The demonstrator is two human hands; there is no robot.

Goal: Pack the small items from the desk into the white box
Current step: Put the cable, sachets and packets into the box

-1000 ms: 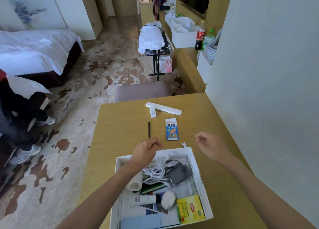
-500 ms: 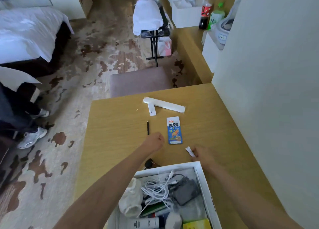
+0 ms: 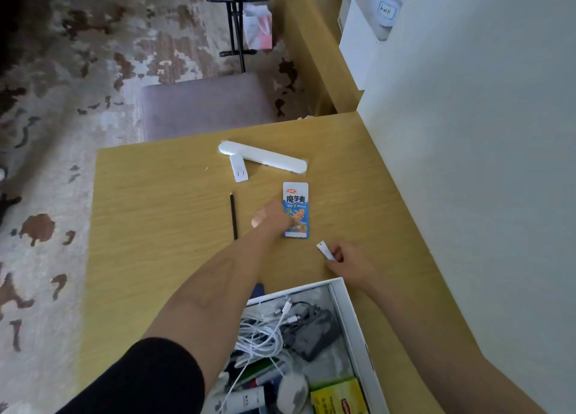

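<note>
The desk is pale yellow-tan with a fine wood grain. The snack packet under the left hand is blue and white with black characters and an orange picture. Just left of that hand lies a black pencil. The slip at the right hand is white. The box is white, holding white cables, a dark grey adapter and a yellow packet. The carpet is grey blotched with brown. The left sleeve is black.
</note>
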